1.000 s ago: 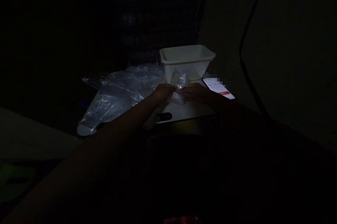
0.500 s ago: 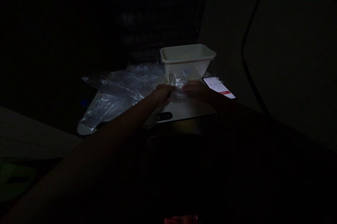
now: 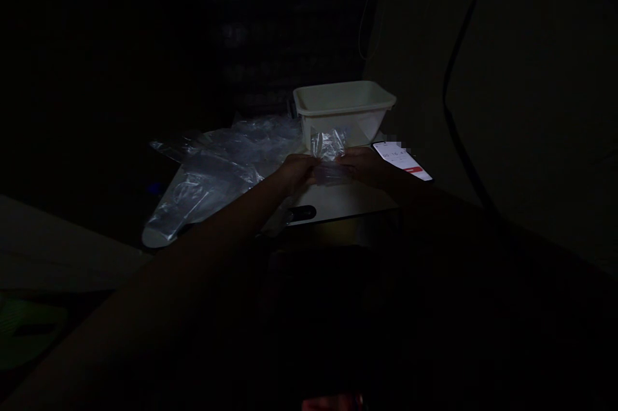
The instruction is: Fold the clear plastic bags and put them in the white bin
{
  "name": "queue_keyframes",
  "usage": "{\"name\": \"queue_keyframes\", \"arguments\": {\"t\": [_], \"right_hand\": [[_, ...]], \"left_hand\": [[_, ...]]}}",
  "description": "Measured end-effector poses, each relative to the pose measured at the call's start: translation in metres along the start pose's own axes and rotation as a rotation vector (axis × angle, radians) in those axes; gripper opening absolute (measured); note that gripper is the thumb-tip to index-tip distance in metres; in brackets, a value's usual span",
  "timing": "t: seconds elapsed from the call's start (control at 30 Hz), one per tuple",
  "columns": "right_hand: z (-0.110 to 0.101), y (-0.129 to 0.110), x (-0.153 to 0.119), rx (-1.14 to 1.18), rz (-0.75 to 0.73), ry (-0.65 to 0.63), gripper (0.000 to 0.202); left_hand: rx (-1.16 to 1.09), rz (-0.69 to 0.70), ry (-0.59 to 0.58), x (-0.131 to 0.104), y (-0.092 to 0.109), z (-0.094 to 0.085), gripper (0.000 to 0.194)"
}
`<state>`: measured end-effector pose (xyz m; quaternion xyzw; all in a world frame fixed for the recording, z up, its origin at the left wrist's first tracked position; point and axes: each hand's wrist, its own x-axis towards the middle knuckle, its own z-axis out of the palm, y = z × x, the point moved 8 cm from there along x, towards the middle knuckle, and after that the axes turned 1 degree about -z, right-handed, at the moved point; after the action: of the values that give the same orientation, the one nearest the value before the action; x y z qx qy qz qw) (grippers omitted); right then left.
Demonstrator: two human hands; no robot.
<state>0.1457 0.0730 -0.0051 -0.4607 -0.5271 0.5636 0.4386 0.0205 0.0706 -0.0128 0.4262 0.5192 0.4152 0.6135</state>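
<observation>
Between my hands is a clear plastic bag (image 3: 330, 145), crumpled or folded small and catching the light. My left hand (image 3: 298, 169) grips its left side, fingers closed. On the right side my right hand (image 3: 361, 165) pinches it in the same way. Both hands are above a small white table (image 3: 338, 205), in front of a white plastic tub (image 3: 340, 124). To the left, a loose heap of clear plastic bags (image 3: 212, 172) spreads over the table. Dim light hides the finer detail of my fingers.
A lit phone (image 3: 403, 161) showing a timer lies by the table's right edge, near my right forearm. The table has a dark oval handle slot (image 3: 303, 212) at its front. A dark cable (image 3: 449, 102) hangs along the wall at right. Something green (image 3: 31, 330) is at lower left.
My hands have stayed almost in place. The plastic bag between them has shifted shape slightly, and its lower part sits a little higher.
</observation>
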Motion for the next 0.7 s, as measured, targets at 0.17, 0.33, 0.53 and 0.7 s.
{"name": "queue_keyframes", "arguments": {"t": [0.17, 0.33, 0.53, 0.7], "right_hand": [[0.0, -0.0012, -0.0018, -0.015, 0.009, 0.01, 0.011], [0.0, 0.0005, 0.0008, 0.029, -0.008, 0.004, 0.01], [-0.0019, 0.0044, 0.004, 0.031, -0.002, 0.001, 0.009], [-0.0008, 0.0013, 0.0015, 0.027, -0.005, -0.001, 0.008]], "left_hand": [[-0.017, 0.024, -0.015, 0.0001, 0.0019, 0.0011, 0.013], [-0.018, 0.003, -0.017, 0.0004, 0.0, 0.0007, 0.012], [-0.046, -0.035, -0.004, -0.0017, -0.0004, 0.0011, 0.013], [-0.053, -0.064, 0.001, -0.0039, -0.0005, 0.0014, 0.016]]}}
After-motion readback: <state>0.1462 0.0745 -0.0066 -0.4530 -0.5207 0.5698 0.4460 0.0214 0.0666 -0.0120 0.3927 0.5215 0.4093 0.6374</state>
